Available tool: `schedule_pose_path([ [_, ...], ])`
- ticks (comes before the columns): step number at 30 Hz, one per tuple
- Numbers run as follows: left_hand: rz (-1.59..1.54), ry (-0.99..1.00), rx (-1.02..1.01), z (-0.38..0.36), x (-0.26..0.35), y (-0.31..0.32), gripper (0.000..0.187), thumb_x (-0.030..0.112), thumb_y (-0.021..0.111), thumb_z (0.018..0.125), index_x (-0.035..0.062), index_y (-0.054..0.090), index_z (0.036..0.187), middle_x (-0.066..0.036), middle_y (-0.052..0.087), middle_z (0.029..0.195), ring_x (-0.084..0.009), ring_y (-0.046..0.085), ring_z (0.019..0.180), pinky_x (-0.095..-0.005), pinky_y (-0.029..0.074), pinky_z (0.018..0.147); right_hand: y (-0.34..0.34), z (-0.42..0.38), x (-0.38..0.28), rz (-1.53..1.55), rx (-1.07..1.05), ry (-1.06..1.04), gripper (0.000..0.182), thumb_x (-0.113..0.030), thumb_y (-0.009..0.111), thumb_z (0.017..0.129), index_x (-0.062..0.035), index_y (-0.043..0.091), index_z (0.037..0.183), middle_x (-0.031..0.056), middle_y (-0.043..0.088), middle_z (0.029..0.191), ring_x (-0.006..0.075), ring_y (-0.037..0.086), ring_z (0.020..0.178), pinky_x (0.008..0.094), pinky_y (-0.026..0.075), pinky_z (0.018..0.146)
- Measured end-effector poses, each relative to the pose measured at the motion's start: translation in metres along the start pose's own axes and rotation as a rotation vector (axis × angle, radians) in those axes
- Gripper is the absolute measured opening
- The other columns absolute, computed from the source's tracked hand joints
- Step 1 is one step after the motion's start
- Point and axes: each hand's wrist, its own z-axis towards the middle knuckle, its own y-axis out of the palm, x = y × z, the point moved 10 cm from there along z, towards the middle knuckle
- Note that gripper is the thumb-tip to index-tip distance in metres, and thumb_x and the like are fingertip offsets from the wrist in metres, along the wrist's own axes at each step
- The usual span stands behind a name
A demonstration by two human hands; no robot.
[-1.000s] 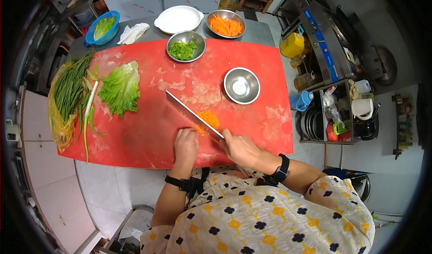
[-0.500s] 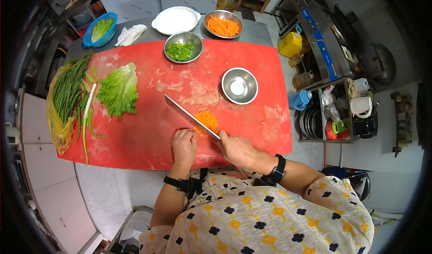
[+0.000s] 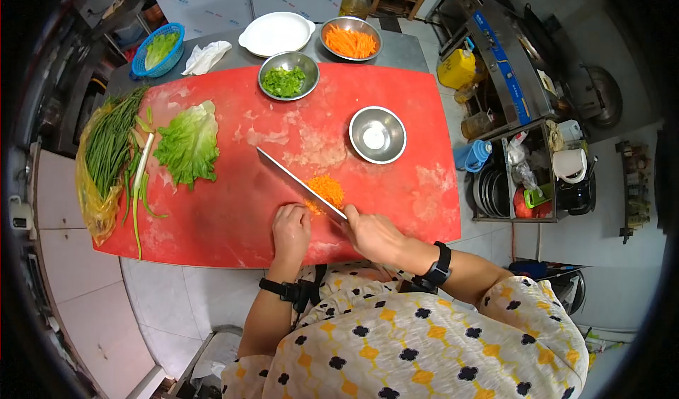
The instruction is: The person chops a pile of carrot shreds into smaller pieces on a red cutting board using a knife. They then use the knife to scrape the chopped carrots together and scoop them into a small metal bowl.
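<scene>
My right hand (image 3: 378, 238) is closed around the handle of a kitchen knife (image 3: 293, 179). Its blade slants up and left over the red cutting board (image 3: 233, 222), with the edge down at a pile of minced carrot (image 3: 325, 189). To the left of the blade, my left hand (image 3: 291, 230) rests on the board with its fingers curled in, close to the carrot bits; whatever it may hold is hidden. Beyond the pile, to the right, stands a small metal bowl (image 3: 378, 135) with nothing visible in it.
Left on the board lie a lettuce leaf (image 3: 187, 144), a scallion (image 3: 143, 162) and a yellow bag of green stalks (image 3: 106, 158). At the back are a bowl of chopped greens (image 3: 289, 81), a white dish (image 3: 277, 34), carrot strips (image 3: 351, 43), a cloth (image 3: 206, 57) and a blue basket (image 3: 168, 61).
The view has shifted very slightly. Both hands, the knife and the carrot pile look almost the same as before.
</scene>
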Motion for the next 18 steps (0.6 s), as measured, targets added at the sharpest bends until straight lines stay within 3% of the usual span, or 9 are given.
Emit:
schedule_pose_path([
  [11, -0.003, -0.052, -0.012, 0.0, -0.008, 0.003, 0.007, 0.002, 0.071, 0.073, 0.0018, 0.065, 0.078, -0.014, 0.066, 0.084, -0.0334, 0.062, 0.081, -0.0421, 0.051, 0.074, 0.011, 0.002, 0.005, -0.047, -0.013, -0.017, 0.017, -0.013, 0.042, 0.095, 0.0034, 0.044, 0.099, 0.0253, 0.064, 0.071, 0.0444, 0.064, 0.067, 0.0542, 0.048, 0.058],
  [13, -0.002, -0.054, -0.015, 0.001, -0.007, 0.002, 0.008, 0.001, 0.071, 0.073, 0.0018, 0.065, 0.078, -0.014, 0.066, 0.084, -0.0334, 0.062, 0.08, -0.0421, 0.051, 0.074, 0.009, 0.006, 0.004, -0.023, 0.049, -0.042, 0.021, -0.018, 0.05, 0.097, 0.0016, 0.041, 0.096, 0.0255, 0.061, 0.067, 0.0459, 0.061, 0.061, 0.0535, 0.047, 0.054],
  [18, -0.036, -0.067, -0.01, 0.001, -0.006, 0.0, 0.004, 0.002, 0.066, 0.076, 0.0029, 0.063, 0.077, -0.013, 0.065, 0.085, -0.0345, 0.062, 0.08, -0.0437, 0.051, 0.074, 0.005, 0.003, 0.0, 0.007, 0.044, -0.04, 0.021, -0.018, 0.05, 0.098, 0.0016, 0.043, 0.096, 0.0261, 0.061, 0.068, 0.0466, 0.06, 0.062, 0.054, 0.047, 0.054],
])
